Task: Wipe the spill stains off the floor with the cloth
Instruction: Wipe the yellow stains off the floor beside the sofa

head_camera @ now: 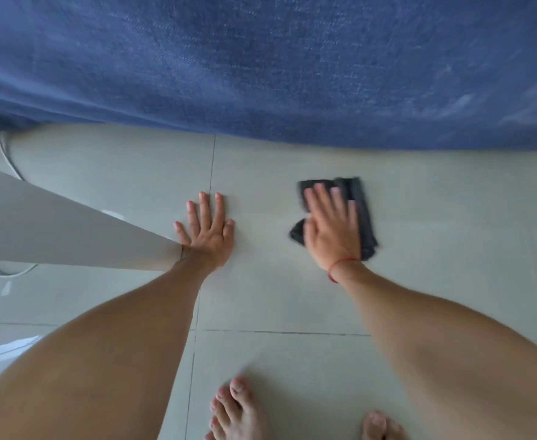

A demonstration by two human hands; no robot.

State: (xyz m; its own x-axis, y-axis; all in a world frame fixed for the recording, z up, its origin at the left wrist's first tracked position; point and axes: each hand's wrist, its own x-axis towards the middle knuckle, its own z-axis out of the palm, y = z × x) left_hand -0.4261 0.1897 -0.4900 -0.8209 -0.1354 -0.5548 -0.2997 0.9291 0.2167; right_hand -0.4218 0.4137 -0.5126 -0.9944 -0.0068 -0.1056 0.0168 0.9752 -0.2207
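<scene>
Mid-wipe: my right hand (330,223) spread flat on cloth (363,214); left hand (208,231) spread, bracing on floor (435,217). Next, I'd sweep on, keeping pressure.

Soft even daylight, glare patches on floor (260,300) at left, right hand (330,223) motion-blurred, wide-angle bending at edges.

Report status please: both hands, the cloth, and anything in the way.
Right hand flat on dark cloth, pressing it to floor. Left hand spread flat on tile, empty. Blue fabric borders just ahead; no stains discernible.
</scene>
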